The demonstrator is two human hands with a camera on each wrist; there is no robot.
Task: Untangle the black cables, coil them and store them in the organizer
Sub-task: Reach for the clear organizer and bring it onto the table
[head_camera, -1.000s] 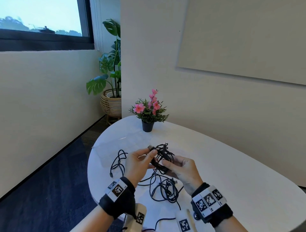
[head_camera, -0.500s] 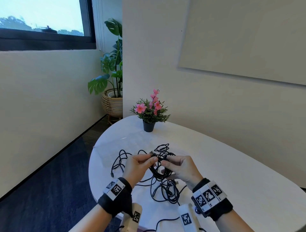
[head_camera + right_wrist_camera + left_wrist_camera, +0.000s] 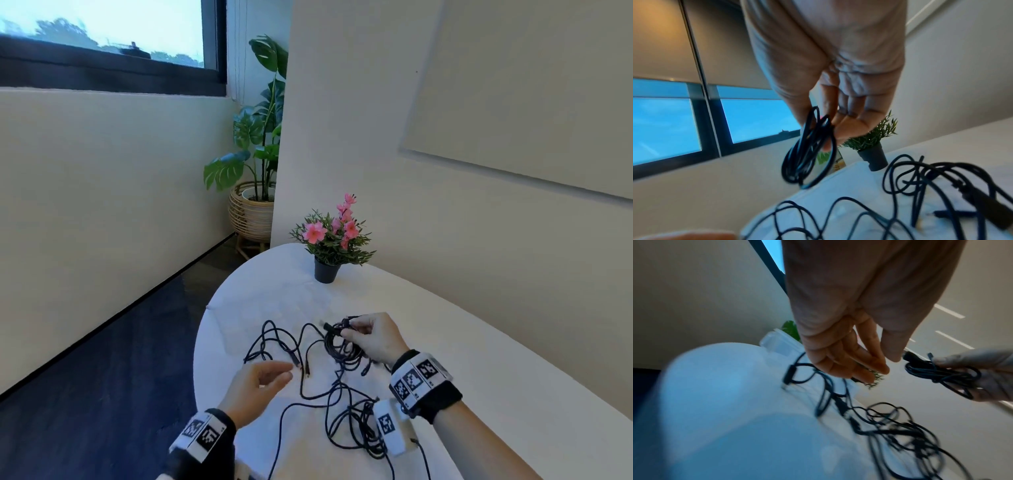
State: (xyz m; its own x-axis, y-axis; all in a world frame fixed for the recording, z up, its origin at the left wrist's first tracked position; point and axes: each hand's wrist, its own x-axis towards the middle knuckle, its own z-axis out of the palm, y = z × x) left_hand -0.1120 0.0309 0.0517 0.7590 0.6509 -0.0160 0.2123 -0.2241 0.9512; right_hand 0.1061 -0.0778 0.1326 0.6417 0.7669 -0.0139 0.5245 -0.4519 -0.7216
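My right hand (image 3: 373, 337) pinches a small coiled black cable (image 3: 337, 346) just above the white table (image 3: 496, 394); the coil (image 3: 807, 154) hangs from the right hand's fingers (image 3: 838, 126) in the right wrist view. The left hand (image 3: 265, 380) hovers low at the near left, fingers loosely curled and holding nothing (image 3: 849, 363). Loose tangled black cables (image 3: 342, 414) sprawl over the table between and in front of both hands (image 3: 890, 426). A clear plastic organizer (image 3: 774, 342) lies at the table's far left end, faint in the head view (image 3: 267, 301).
A small black pot of pink flowers (image 3: 325, 270) stands at the table's far end by the wall. The table's rounded left edge drops to dark blue carpet (image 3: 102, 394). A large leafy plant in a wicker basket (image 3: 253, 209) sits on the floor beyond.
The left hand has let go of the coil and drawn back toward me and left. The right hand keeps the coil alone. The head view has tilted down.
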